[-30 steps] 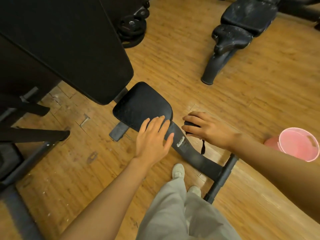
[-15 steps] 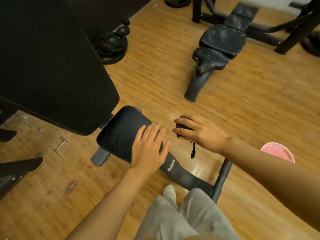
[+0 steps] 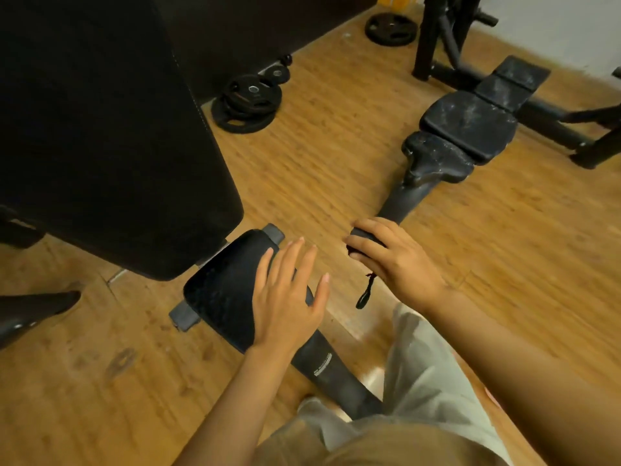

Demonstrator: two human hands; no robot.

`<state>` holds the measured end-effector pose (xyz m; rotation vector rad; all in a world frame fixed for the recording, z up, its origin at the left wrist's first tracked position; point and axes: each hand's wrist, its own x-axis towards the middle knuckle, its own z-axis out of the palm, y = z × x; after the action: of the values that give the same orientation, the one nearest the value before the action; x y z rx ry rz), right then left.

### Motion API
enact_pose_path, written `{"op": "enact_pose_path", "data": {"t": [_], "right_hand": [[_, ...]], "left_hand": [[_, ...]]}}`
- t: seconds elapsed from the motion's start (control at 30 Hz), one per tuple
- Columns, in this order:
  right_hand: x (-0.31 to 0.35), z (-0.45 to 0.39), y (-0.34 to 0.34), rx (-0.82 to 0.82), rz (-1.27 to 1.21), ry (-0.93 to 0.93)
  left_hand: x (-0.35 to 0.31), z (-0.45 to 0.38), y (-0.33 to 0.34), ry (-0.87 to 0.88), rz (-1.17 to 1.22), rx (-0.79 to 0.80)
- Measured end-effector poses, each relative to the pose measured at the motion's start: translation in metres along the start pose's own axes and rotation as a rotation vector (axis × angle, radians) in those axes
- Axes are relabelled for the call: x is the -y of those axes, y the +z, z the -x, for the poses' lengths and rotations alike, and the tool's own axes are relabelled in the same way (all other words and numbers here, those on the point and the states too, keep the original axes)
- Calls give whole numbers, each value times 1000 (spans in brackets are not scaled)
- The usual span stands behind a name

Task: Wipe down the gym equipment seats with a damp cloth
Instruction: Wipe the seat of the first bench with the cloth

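Two hands work over a small black padded seat [image 3: 224, 290] that sits low above the wooden plank floor [image 3: 336, 156]. The left hand [image 3: 285, 297] lies flat on the right part of this seat, fingers straight and slightly spread, fingertips pointing away from the person. It holds nothing. The right hand [image 3: 396, 260] is just to the right of the seat, apart from it, above the floor. Its fingers curl round a dark bunched cloth [image 3: 364, 238], most of which is hidden inside the grip. A thin black looped cord [image 3: 364, 292] hangs down below this hand.

The seat joins a dark grey support beam [image 3: 326, 368] that runs toward the person and carries a small white label. A large black upholstered back pad [image 3: 111, 129] stands tilted behind and left of the seat, its lower edge overlapping the seat's far corner in this view.

Farther right, well apart from the hands, a second bench lies on the floor with a dusty black scuffed seat pad [image 3: 470, 129] and a narrower dusty pad [image 3: 437, 159] in front of it. A stack of black round weight plates [image 3: 248, 102] rests on the floor near the back pad, and another black plate [image 3: 391, 28] lies farther back beside a black metal frame [image 3: 440, 31]. Light grey trouser legs [image 3: 426, 375] fill the lower edge of the view.
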<state>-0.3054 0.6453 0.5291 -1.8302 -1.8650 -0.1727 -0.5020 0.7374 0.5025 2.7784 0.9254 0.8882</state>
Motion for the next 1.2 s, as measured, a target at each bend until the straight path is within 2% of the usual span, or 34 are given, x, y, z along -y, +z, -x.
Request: {"op": "enact_pose_path", "data": {"t": [0.17, 0.4, 0.53, 0.7, 0.87, 1.2], "right_hand": [[-69, -28, 7, 6, -120, -48], [-181, -54, -10, 28, -374, -93], [-218, -86, -18, 73, -419, -176], [-222, -124, 2, 156, -560, -349], [-205, -152, 29, 221, -704, -544], [-203, -198, 61, 362, -740, -892]], "left_hand": [[-22, -34, 33, -139, -123, -20], [-92, -107, 74, -448, -251, -112], [-109, -135, 85, -527, -298, -127], [-113, -143, 91, -638, -399, -101], [-118, -135, 98, -804, -481, -189], [-117, -127, 132, -1048, -522, -286]]}}
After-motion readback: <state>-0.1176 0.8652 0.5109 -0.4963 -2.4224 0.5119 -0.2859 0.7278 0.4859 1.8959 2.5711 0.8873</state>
